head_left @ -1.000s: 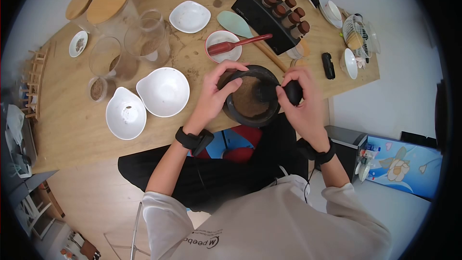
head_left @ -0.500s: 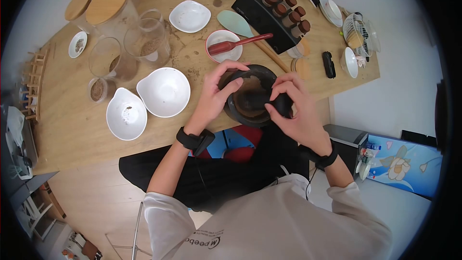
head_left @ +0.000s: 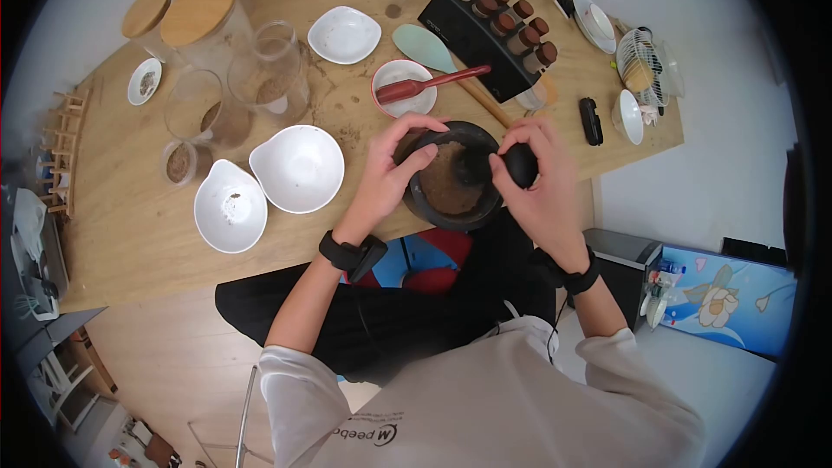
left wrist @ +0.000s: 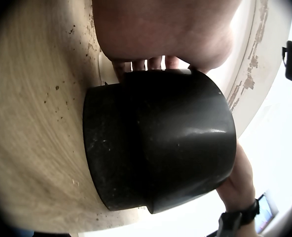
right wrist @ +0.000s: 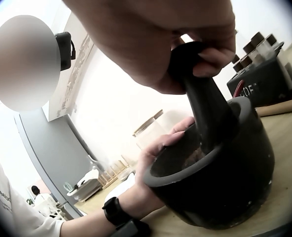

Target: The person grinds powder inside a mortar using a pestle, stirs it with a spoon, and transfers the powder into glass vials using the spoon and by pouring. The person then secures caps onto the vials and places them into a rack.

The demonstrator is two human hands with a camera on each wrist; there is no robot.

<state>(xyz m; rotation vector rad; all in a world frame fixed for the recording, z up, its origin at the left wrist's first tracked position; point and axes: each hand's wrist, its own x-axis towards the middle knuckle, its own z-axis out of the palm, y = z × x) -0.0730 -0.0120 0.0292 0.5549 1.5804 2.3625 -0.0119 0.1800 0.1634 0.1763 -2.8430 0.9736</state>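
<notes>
A black mortar stands near the table's front edge with brown powder inside. My left hand grips its left side, thumb over the rim and fingers round the wall. In the left wrist view those fingers are partly hidden behind the mortar. The right hand holds the knob of a black pestle between thumb and fingers. Seen from the right wrist, the pestle slants down into the bowl, its lower end hidden by the rim.
Left of the mortar are two white spouted bowls and clear jars of brown powder. Behind it lie a red spatula across a small bowl, a green-headed spoon and a black rack of corked vials.
My right hand swung the pestle's knob toward my body, then back away from me and slightly rightward. The left hand and mortar stay nearly in place.
</notes>
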